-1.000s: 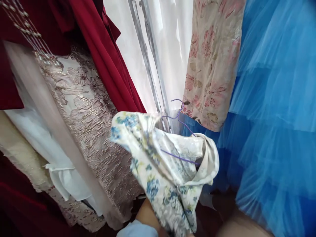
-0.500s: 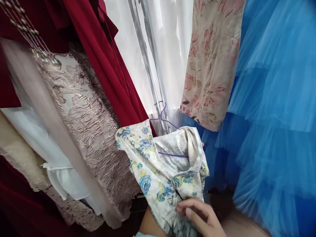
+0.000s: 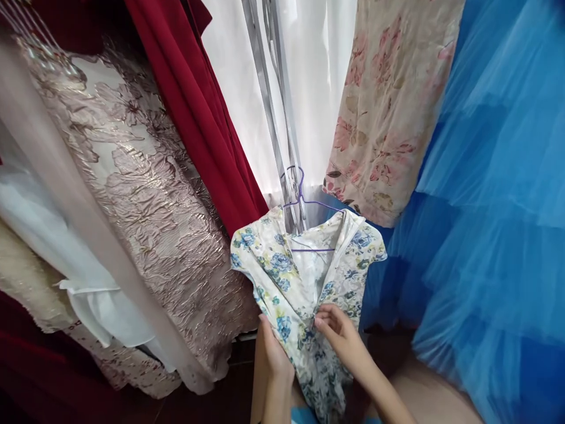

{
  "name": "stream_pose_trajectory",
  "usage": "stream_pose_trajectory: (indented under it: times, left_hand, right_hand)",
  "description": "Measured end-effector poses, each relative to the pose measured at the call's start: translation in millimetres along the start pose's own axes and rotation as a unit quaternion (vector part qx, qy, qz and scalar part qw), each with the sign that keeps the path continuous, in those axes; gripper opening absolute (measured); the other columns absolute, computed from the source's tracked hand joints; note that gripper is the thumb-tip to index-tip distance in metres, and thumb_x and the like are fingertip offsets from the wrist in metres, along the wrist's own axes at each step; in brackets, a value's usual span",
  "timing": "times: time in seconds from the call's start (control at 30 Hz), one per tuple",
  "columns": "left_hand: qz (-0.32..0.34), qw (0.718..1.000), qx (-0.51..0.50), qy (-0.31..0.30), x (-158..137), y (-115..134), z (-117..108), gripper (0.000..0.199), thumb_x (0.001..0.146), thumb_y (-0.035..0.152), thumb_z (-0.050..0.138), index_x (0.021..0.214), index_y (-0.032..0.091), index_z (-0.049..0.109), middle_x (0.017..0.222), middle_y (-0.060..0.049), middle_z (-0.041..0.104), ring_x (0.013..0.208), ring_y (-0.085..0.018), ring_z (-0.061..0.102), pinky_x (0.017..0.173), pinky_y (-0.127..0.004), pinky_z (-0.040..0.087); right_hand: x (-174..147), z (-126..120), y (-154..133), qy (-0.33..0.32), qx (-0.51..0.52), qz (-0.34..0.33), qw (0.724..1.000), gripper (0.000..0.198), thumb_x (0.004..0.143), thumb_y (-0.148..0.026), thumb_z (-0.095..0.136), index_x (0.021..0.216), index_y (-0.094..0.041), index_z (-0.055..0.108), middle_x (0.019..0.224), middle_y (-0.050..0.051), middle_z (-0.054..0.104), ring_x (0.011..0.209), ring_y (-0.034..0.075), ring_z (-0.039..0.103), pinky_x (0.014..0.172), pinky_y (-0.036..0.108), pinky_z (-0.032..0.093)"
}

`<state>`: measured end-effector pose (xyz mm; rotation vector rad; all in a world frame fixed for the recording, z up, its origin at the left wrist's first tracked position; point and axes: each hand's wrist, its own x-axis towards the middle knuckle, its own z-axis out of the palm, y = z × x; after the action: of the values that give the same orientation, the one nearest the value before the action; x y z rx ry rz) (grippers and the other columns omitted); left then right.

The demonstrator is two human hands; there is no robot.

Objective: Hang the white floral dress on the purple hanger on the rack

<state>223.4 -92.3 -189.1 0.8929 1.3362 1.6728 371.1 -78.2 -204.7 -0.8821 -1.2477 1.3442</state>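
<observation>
A white short-sleeved dress with blue and yellow-green flowers is on a thin purple hanger. Its front opening forms a deep V, spread at the top. My right hand pinches the fabric at the bottom of that V with thumb and fingertips; any fastener there is too small to make out. At the dress's left side, my left hand grips the edge, its fingers partly hidden behind the cloth. The lower part of the dress hangs down over my lap.
Metal rack poles stand before a white curtain. To the left hang a dark red garment and a pinkish embossed garment. On the right are a beige floral garment and a blue tulle dress.
The dress has straightened and spread to face me, its right shoulder now unfolded. My left hand has come into view at its side. My right hand has moved up and closed on the front opening.
</observation>
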Motion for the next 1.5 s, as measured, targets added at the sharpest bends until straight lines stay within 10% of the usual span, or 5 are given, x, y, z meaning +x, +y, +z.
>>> stream_pose_trajectory:
  times: [0.27, 0.47, 0.67, 1.17, 1.5]
  left_hand:
    - [-0.009, 1.000, 0.021, -0.014, -15.8, -5.4, 0.0, 0.053, 0.076, 0.041, 0.075, 0.123, 0.020, 0.064, 0.119, -0.012, 0.070, 0.119, -0.032, 0.062, 0.099, -0.041, 0.053]
    - [0.171, 0.954, 0.196, 0.149, -22.2, -25.3, -8.2, 0.068, 0.086, 0.043, 0.064, 0.145, 0.025, 0.034, 0.146, -0.017, 0.044, 0.136, -0.031, 0.045, 0.109, -0.046, 0.043]
    - [0.283, 0.882, 0.368, 0.076, -46.8, -32.4, 8.7, 0.040, 0.085, 0.039, 0.066, 0.123, 0.027, 0.058, 0.145, -0.017, 0.039, 0.137, -0.037, 0.038, 0.114, -0.054, 0.031]
    - [0.247, 0.898, 0.352, -0.092, -48.7, -38.9, 35.0, 0.016, 0.089, 0.018, 0.054, 0.075, 0.024, 0.057, 0.078, -0.005, 0.064, 0.080, -0.024, 0.061, 0.074, -0.034, 0.045]
    - [0.252, 0.738, 0.573, -0.254, -43.4, -3.7, 55.9, 0.027, 0.074, 0.004, 0.050, 0.088, 0.019, 0.067, 0.088, -0.007, 0.068, 0.084, -0.026, 0.060, 0.080, -0.038, 0.041]
  right_hand:
    - [-5.5, 3.7, 1.4, 0.030, -0.103, 0.004, 0.994, 0.032, 0.087, -0.047, 0.062, 0.078, -0.016, 0.062, 0.070, 0.003, 0.061, 0.064, 0.018, 0.055, 0.061, 0.028, 0.042]
    - [-14.1, -6.0, -13.4, 0.040, -0.069, 0.035, 0.996, 0.034, 0.079, -0.047, 0.069, 0.067, -0.017, 0.058, 0.058, -0.002, 0.052, 0.053, 0.013, 0.043, 0.053, 0.026, 0.031]
    - [-18.6, -7.1, -24.2, 0.033, -0.028, 0.042, 0.998, 0.028, 0.077, -0.039, 0.068, 0.063, -0.017, 0.058, 0.058, -0.001, 0.054, 0.057, 0.014, 0.048, 0.059, 0.026, 0.037]
    - [18.8, -4.0, -69.4, 0.030, -0.044, 0.030, 0.998, 0.024, 0.076, -0.030, 0.062, 0.058, -0.018, 0.052, 0.044, -0.005, 0.045, 0.042, 0.008, 0.035, 0.045, 0.023, 0.026]
    - [127.2, 12.6, -158.5, 0.052, -0.013, -0.076, 0.996, 0.027, 0.071, -0.029, 0.064, 0.049, -0.017, 0.054, 0.040, -0.005, 0.042, 0.038, 0.006, 0.028, 0.041, 0.024, 0.018]
